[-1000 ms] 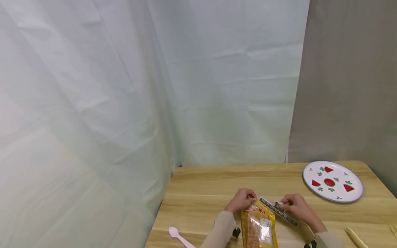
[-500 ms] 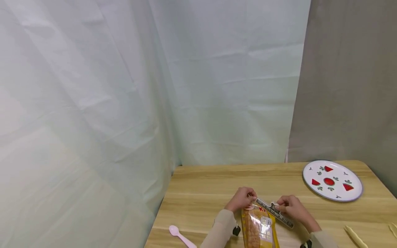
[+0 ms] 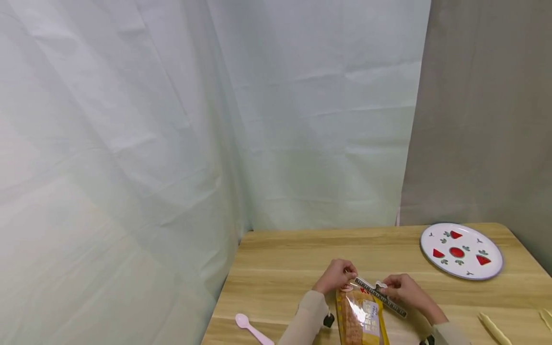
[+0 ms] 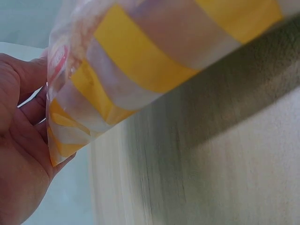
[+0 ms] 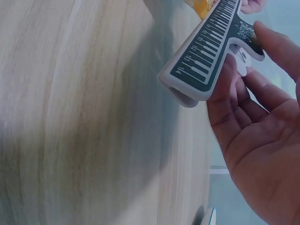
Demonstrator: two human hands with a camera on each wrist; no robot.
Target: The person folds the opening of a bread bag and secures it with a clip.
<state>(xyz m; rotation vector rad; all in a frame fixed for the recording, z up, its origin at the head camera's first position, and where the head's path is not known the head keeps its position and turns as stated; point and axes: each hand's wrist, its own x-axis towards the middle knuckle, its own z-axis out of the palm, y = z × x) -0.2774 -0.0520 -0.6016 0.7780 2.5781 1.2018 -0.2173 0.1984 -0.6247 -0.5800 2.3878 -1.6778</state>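
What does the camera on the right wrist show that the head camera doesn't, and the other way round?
Right wrist only: the palm side of the right hand, and readable numbers such as 12, 13 and 14 on the piano-keyboard clip.

Head only: the pink spoon, the bread inside the bag, and the watermelon pattern on the plate.

Both: the right hand pinching the clip, part of the bag, some of the left hand, and the wood-grain table.

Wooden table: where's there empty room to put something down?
The back strip left of the watermelon plate is bare, and so is the left side behind the pink spoon. The front middle is crowded: left hand, bread bag, long clip, right hand.
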